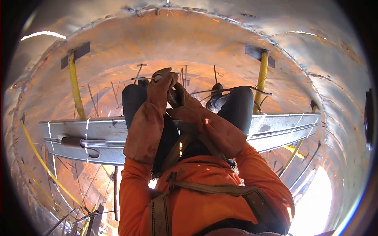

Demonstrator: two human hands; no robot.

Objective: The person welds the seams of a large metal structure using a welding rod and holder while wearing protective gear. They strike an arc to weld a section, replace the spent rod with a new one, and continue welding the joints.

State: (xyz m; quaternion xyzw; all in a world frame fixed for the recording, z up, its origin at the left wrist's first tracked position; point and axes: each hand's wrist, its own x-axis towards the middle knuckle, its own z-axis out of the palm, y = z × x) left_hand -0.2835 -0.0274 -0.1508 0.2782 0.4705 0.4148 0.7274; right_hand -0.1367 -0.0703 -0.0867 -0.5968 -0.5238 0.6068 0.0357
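Note:
Both of my hands wear long brown leather work gloves and meet in front of my knees. My left hand is closed, its fingers curled around a small pale round piece. A thin pale rod sticks out from it to the left. Just below and to the right, my right hand is closed against the left glove; what it grips is hidden. A dark cable runs off to the right from near the gloves, over my right knee.
I sit on a metal plank inside a large round metal shell with weld seams. On the plank's left lies a brown pouch with thin pale rods. Yellow bars brace the plank. Several upright rods and a bright opening lie below.

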